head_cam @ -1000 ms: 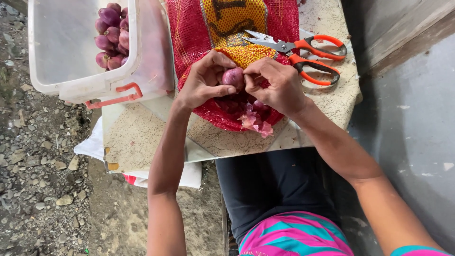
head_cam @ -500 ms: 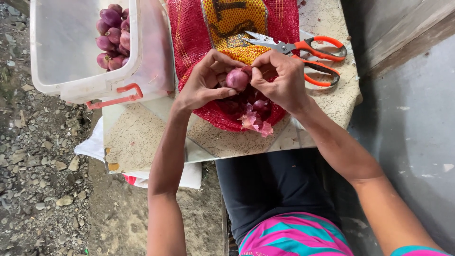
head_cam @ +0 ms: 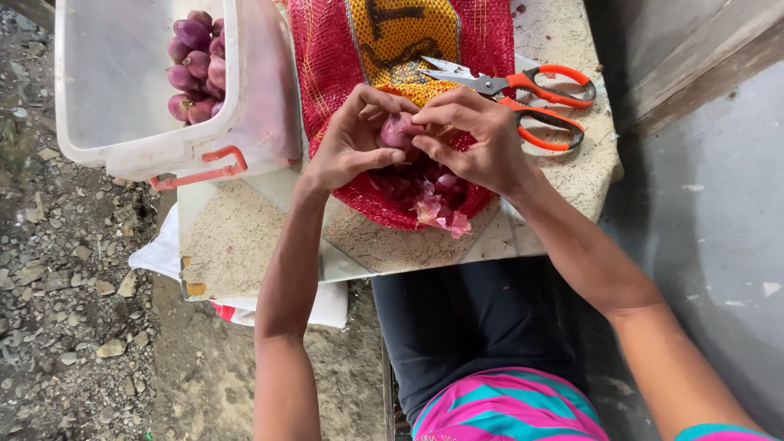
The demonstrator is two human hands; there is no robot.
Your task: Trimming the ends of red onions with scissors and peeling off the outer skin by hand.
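Observation:
My left hand and my right hand are closed together around one purple shallot, held just above the red mesh sack. The fingers of both hands pinch its skin. Loose pink peels and a few more shallots lie on the sack right below my hands. The sack spreads over a speckled stone slab.
A clear plastic tub with an orange latch stands at the slab's left, holding several peeled purple shallots. Orange-handled scissors lie on the sack and slab to the right. Gravel ground lies left, a grey concrete wall right.
Both hands have lifted the shallot slightly away from the sack and turned it; the fingers have shifted around it. Tub and scissors have not moved.

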